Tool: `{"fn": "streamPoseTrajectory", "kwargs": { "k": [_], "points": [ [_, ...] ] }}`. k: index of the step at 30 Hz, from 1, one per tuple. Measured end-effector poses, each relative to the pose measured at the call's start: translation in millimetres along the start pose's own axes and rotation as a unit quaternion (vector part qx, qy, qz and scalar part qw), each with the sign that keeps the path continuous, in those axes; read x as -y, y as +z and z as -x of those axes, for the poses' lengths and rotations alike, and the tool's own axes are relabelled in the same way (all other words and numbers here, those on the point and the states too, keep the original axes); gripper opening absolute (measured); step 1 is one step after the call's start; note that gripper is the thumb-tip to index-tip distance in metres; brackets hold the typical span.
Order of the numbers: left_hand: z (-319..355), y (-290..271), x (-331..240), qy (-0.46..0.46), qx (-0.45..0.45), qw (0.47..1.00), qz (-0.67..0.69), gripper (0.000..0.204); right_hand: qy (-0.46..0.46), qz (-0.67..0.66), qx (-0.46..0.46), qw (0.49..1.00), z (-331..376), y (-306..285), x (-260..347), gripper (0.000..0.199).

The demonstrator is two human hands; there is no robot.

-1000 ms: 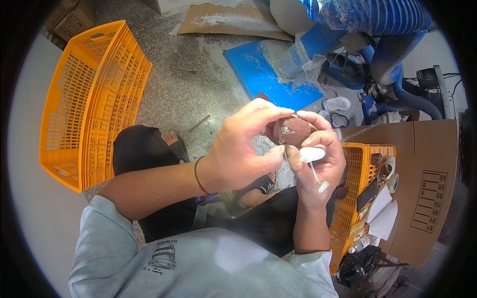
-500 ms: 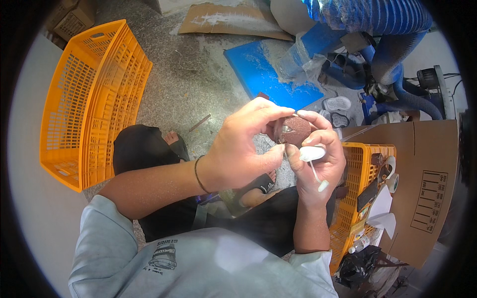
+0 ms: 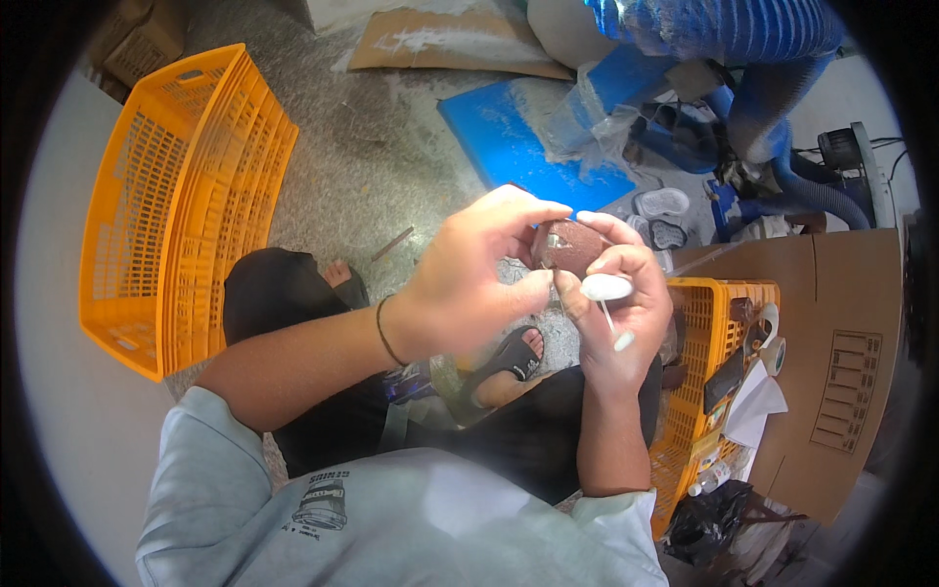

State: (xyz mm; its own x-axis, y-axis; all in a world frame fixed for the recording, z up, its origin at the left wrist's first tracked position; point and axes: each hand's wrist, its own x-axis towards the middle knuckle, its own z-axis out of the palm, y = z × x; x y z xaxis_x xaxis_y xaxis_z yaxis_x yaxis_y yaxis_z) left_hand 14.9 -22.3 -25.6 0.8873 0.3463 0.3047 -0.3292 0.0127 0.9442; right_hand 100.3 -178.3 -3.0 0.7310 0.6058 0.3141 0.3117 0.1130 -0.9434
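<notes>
Both my hands meet in front of me around a rounded piece of brown sandpaper [image 3: 575, 248], which has a shiny patch near its left end. My left hand [image 3: 460, 266] is closed on its left side, thumb below and fingers above, partly smeared by motion. From the other side, the fingers and thumb of my right hand [image 3: 627, 308] grip the same sandpaper. Also tucked in my right hand is a white oval piece [image 3: 607, 287]; a thin white stem hangs from it and ends in a small white knob. White dust coats my right fingers.
Stacked orange crates [image 3: 186, 205] stand at the left. Another orange crate [image 3: 696, 338], holding tape and papers, is at my right beside a large cardboard sheet [image 3: 831, 382]. Farther ahead lie a dusty blue board [image 3: 528, 137], pale shoe-sole shapes [image 3: 662, 203] and a blue hose [image 3: 724, 34].
Both hands have shifted slightly left with the sandpaper, which has turned to show more of its side. The white oval piece has tilted in my right hand.
</notes>
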Motion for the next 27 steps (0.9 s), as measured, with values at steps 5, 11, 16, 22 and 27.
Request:
{"fn": "streamPoseTrajectory", "kwargs": {
  "k": [5, 11, 16, 22, 27],
  "points": [
    [-2.1, -6.1, -5.9, -0.162, 0.026, 0.982, 0.098, 0.049, 0.057, -0.053, -0.010, 0.997, -3.5, -5.7, 3.5, 0.029],
    [-0.2, 0.5, -8.6, -0.149, 0.066, 0.965, 0.207, 0.061, 0.076, -0.092, -0.044, 0.992, -4.5, -12.9, 5.8, 0.027],
    [3.9, 6.0, -3.9, -0.119, 0.054, 0.975, 0.183, 0.056, 0.123, -0.104, -0.070, 0.984, -0.7, -14.6, 11.6, 0.023],
    [2.0, -2.7, -3.0, -0.107, 0.029, 0.994, 0.000, 0.056, 0.016, 0.239, -0.016, 0.971, 5.9, -24.9, 34.7, 0.033],
    [3.1, -6.0, 1.4, -0.076, -0.004, 0.997, -0.029, 0.052, -0.119, 0.323, 0.026, 0.939, 14.1, -14.6, 28.8, 0.037]
  ]
}}
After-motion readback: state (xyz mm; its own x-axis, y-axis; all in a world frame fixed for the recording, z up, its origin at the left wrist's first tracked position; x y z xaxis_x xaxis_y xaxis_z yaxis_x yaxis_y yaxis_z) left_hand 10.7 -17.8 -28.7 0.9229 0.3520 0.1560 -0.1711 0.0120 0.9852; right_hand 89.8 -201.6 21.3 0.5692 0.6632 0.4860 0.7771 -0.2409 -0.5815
